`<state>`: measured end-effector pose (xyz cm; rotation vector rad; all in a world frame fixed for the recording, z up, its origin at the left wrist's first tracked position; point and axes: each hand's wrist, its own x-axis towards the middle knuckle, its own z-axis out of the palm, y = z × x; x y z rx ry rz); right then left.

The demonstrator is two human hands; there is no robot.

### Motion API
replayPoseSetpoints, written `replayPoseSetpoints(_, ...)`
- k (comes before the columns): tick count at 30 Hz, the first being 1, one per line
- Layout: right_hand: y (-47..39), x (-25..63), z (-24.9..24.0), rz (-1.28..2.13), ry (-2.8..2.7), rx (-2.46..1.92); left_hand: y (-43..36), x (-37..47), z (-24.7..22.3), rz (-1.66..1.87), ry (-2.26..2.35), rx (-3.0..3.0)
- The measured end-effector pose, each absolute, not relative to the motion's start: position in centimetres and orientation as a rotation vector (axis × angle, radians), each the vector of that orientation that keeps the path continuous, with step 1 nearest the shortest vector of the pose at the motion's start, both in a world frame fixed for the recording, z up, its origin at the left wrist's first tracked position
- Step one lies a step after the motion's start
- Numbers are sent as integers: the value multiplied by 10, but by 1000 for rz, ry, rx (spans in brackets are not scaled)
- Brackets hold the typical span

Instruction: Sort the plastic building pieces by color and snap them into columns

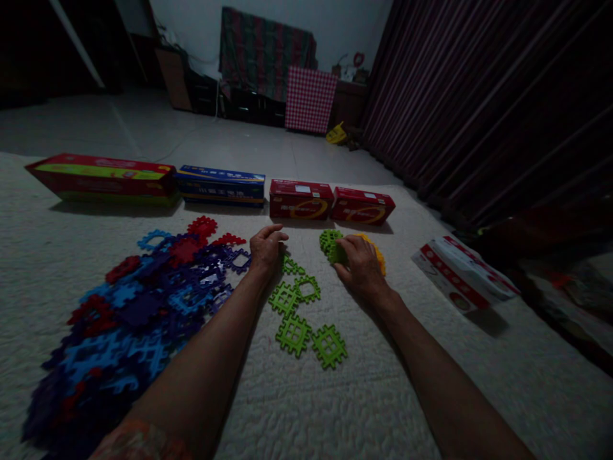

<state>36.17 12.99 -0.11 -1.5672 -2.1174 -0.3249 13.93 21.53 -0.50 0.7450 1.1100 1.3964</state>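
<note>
My right hand point(363, 263) has its fingers closed round green interlocking plastic building pieces point(330, 243), which look bunched together. Just behind that hand, yellow pieces point(376, 250) show in part. My left hand point(267, 248) hovers by the edge of the pile, its fingers slightly bent and apart, with nothing visible in them. Close to its fingertips lies a green triangular piece point(291, 264). Between my forearms are several green square pieces point(294, 334), some with window-like crossbars. Left of my left arm spreads a large heap of blue, purple and red pieces point(143, 306).
Across the back of the pale quilted mat point(364, 409) stand a long red-and-green box point(105, 182), a blue box point(220, 186) and two red boxes point(301, 199). A white-and-red box point(462, 271) sits at the right. Dark curtains point(479, 96) hang beyond it.
</note>
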Motion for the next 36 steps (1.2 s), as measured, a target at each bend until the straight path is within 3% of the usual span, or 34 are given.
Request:
replayPoseSetpoints(27, 127, 361, 7, -299, -2119, -1541, 210, 140, 3, 1389, 1087, 720)
replayPoseSetpoints(36, 100, 320, 32, 592, -2423, -1227, 214, 140, -4, 1396, 1111, 738)
